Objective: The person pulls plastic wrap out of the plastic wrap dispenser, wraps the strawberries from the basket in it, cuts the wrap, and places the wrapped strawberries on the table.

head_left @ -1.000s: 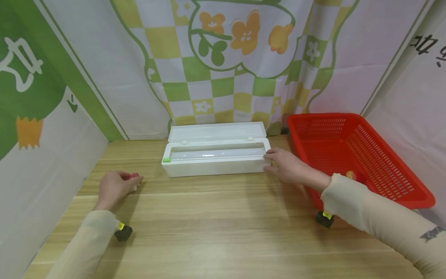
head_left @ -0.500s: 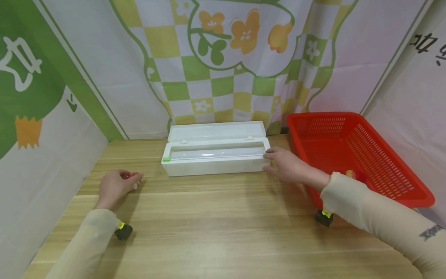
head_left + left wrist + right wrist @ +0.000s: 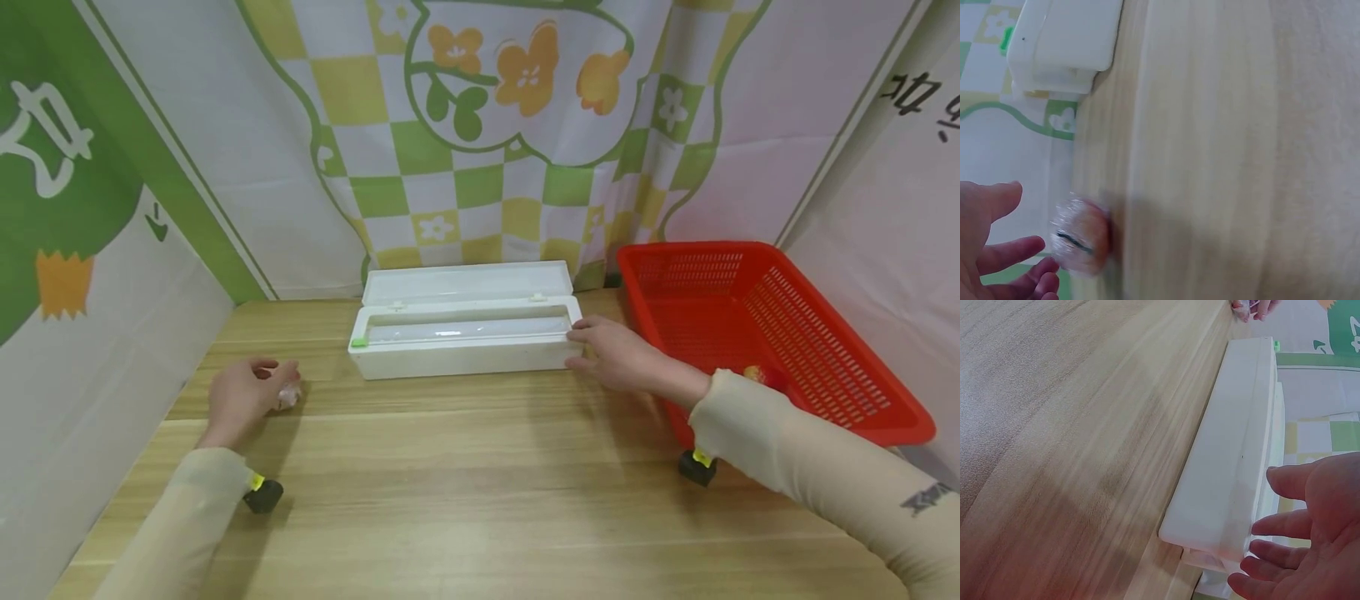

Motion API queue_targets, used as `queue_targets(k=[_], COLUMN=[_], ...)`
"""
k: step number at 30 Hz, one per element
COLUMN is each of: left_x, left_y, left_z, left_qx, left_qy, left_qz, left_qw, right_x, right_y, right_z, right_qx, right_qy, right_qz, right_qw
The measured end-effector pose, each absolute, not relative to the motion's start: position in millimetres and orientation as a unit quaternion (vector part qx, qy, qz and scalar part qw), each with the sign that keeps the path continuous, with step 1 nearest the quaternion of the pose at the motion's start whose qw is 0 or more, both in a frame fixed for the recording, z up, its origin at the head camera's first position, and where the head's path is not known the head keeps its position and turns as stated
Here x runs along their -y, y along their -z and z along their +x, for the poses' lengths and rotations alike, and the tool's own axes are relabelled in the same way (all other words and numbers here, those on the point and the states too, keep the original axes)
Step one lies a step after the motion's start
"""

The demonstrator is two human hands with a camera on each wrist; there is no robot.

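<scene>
1. Head view: at left of centre, the left hand (image 3: 238,402) is beside a small ball in clear film (image 3: 288,395) on the wooden table (image 3: 480,492); from here the hand covers part of the ball.
2. In the middle of the frame is a long white box (image 3: 468,362), its lid (image 3: 467,285) folded back towards the patterned curtain (image 3: 480,187). A pale roll (image 3: 468,330) lies lengthwise inside, and a green tab (image 3: 360,342) sits at the front left corner.
3. The right hand (image 3: 618,357), right of centre, rests its fingertips on the right end of the box.
4. At the right of the frame is a red basket (image 3: 892,432) with slotted walls; a red and yellow fruit (image 3: 759,375) lies in it, partly hidden by the basket's side and the sleeve (image 3: 780,433).
5. Left wrist view: the left hand, lower left, has its thumb and fingers spread apart. The ball lies just past the fingertips, reddish, with a dark strip on it; whether a fingertip touches the film is hard to tell. An end of the box shows at upper left.
6. Right wrist view: the right hand, lower right, has loosely stretched fingers at the box's near end, thumb apart and above. The ball and a few left fingers show at the top edge.
</scene>
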State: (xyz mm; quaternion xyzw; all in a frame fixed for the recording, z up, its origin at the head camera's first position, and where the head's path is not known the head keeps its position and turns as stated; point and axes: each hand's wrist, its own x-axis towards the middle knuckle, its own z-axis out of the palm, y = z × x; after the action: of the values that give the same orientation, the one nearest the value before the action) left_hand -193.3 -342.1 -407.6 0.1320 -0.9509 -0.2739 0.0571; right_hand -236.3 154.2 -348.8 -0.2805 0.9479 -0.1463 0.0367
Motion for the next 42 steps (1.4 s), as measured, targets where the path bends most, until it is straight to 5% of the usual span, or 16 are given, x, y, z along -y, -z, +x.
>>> queue_targets(k=[20,30,42], left_x=[287.4,262.6,243.0], left_y=[356.1,355.8,363.7], left_z=[-218.5,-239.6,-257.9], left_qx=[0.95,0.957,0.96], left_qy=[0.274,0.244,0.196], left_qz=[-0.064,-0.145,-0.198], left_qw=[0.134,0.062,0.022], right_x=[-158.2,-162.3,-154.0], right_y=[342.2,331.6,339.2], right_z=[-244.1,-260.0,-285.4], right_qx=[-0.946,-0.946,-0.928], right_qy=[0.156,0.149,0.172], right_qz=[-0.274,-0.27,-0.331], right_qw=[0.08,0.104,-0.001])
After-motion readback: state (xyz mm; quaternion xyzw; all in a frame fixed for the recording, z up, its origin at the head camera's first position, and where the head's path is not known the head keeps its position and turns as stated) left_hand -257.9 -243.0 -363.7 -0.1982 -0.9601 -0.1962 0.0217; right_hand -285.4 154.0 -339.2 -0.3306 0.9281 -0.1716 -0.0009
